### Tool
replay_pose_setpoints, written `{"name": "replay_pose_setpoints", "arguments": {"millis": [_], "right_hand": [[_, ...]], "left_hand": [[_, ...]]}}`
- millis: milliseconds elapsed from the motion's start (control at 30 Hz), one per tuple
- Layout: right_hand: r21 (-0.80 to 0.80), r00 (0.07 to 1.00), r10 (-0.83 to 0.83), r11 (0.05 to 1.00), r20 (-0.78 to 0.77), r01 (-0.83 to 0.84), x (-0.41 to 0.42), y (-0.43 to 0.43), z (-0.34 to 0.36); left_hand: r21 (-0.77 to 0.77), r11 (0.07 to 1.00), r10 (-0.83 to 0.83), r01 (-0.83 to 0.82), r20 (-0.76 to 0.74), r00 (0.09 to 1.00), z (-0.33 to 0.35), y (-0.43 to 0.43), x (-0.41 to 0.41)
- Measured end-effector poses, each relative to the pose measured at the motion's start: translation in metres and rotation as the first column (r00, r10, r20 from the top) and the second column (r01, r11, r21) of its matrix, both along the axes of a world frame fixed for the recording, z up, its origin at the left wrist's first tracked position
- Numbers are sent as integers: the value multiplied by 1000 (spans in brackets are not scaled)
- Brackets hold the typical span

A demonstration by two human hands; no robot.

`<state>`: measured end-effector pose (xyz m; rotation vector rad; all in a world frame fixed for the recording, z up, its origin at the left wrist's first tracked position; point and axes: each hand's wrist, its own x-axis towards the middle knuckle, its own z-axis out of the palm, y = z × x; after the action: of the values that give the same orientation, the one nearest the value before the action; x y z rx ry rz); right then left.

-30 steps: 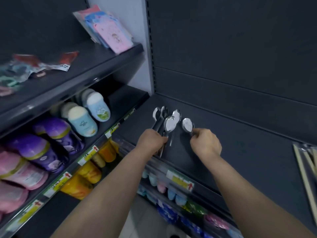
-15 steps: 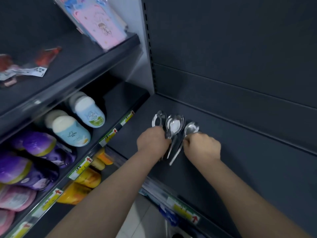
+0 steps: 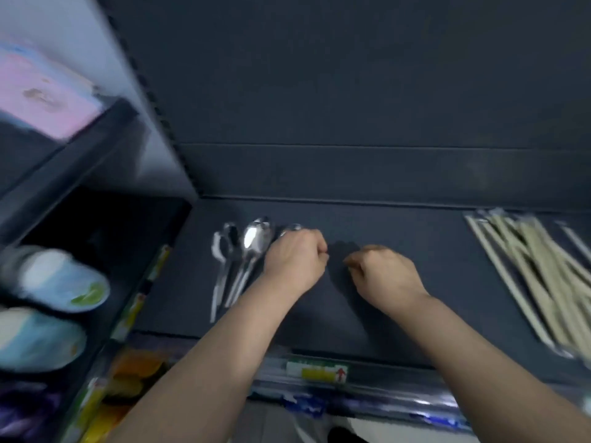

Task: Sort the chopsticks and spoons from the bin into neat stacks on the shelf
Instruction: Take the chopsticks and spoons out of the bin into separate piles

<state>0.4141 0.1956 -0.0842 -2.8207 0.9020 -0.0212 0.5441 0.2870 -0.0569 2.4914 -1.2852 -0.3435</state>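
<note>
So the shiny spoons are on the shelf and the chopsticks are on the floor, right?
No. The spoons are on the shelf, but the chopsticks lie on that same shelf, at its right end, as the head view shows.

Glossy metal spoons [image 3: 252, 247], matt dark shelf [image 3: 399, 282], pale wooden chopsticks [image 3: 537, 276] in clear plastic

The spoons [image 3: 243, 251] lay at the left of the shelf [image 3: 399, 225], the chopsticks [image 3: 537, 276] at its right, well apart. Between them sat the left hand [image 3: 295, 260], just beside the spoons, and the right hand [image 3: 383, 276].
</note>
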Motion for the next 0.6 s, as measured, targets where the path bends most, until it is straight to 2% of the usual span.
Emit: {"name": "replay_pose_setpoints", "arguments": {"millis": [200, 300, 433, 600], "right_hand": [[-79, 936, -337, 935, 103, 345, -118, -28, 19], [-93, 867, -473, 867, 155, 490, -182, -50, 28], [-110, 795, -577, 792, 186, 600, -261, -82, 38], [-174, 735, -599, 725, 318, 666, -367, -132, 53]], "left_hand": [[-38, 969, -247, 244, -108, 963, 1, -54, -92], [-58, 934, -356, 352, -82, 931, 8, -84, -145], [-79, 902, -429, 424, -62, 901, 17, -125, -215], [-119, 889, -446, 442, -17, 895, 23, -183, -316]]}}
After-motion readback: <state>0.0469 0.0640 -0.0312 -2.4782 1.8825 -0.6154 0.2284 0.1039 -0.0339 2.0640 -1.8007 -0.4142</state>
